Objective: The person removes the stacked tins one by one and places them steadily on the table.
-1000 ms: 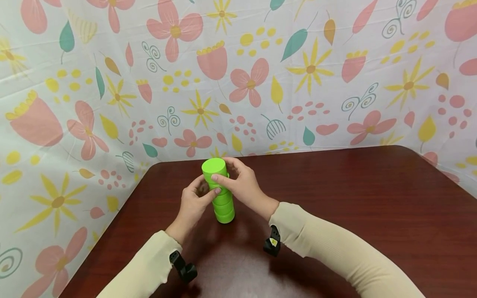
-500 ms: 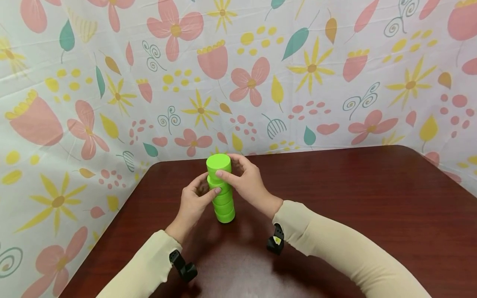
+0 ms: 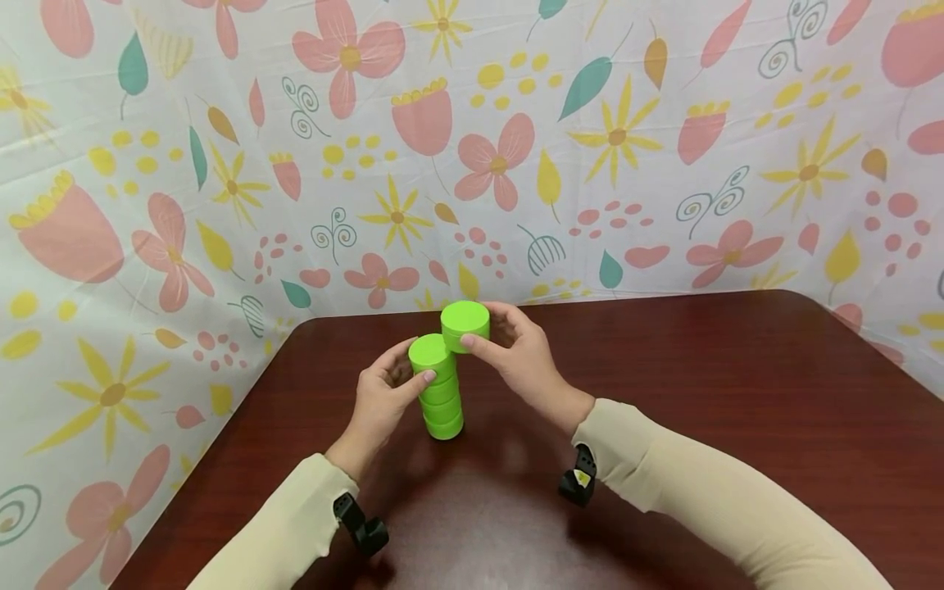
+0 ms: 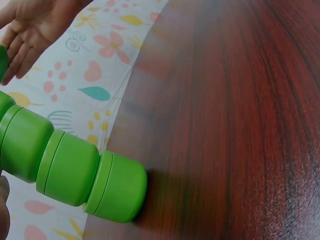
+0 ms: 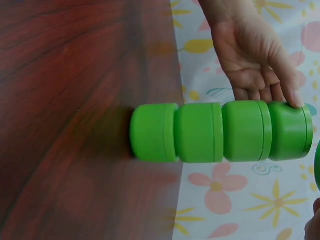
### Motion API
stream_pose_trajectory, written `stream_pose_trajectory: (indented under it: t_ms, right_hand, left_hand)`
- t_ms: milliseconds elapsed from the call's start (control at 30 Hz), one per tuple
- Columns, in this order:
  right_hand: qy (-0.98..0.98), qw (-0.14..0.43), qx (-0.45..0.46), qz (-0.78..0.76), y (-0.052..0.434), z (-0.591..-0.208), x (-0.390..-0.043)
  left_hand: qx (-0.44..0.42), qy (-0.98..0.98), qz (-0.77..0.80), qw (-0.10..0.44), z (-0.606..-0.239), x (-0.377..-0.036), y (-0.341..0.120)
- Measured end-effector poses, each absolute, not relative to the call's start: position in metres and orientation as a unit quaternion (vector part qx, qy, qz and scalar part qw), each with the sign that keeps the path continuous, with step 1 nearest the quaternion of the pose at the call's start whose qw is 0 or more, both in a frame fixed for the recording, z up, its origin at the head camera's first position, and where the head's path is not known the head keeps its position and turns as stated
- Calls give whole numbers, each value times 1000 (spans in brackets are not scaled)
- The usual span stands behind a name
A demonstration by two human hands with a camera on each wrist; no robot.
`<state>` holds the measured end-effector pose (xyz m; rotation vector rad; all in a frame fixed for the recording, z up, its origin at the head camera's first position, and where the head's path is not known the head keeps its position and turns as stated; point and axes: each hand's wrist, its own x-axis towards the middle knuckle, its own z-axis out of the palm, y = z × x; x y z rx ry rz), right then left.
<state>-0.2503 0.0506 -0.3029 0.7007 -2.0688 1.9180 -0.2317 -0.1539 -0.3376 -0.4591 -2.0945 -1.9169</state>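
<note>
A column of several bright green lidded jars [image 3: 441,403] stands upright on the table, one on top of another. My left hand [image 3: 379,403] holds the topmost jar of this column, thumb in front and fingers behind. My right hand [image 3: 525,356] grips a separate green jar [image 3: 465,315] by its side, raised just to the right of the column's top. In the head view the two overlap, so I cannot tell whether they touch. The right wrist view shows the column lying sideways in the picture, with my left thumb [image 5: 290,85] on the end jar [image 5: 290,130].
A dark reddish-brown table [image 3: 701,393] extends wide to the right and toward the front. Behind it and on the left hangs a white cloth [image 3: 472,164] printed with flowers and leaves. Black cameras [image 3: 577,483] are strapped at both wrists.
My right hand has lifted the top jar off the column and moved it to the right. The left hand has stayed in place on the column.
</note>
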Motion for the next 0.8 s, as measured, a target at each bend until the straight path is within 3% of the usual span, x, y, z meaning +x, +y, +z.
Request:
stream_pose_trajectory:
  t_ms: [800]
  right_hand:
    - [-720,95,201,658,76,-338,-237]
  left_hand:
    - [-151,-729,-654,134,-338,-232,-155]
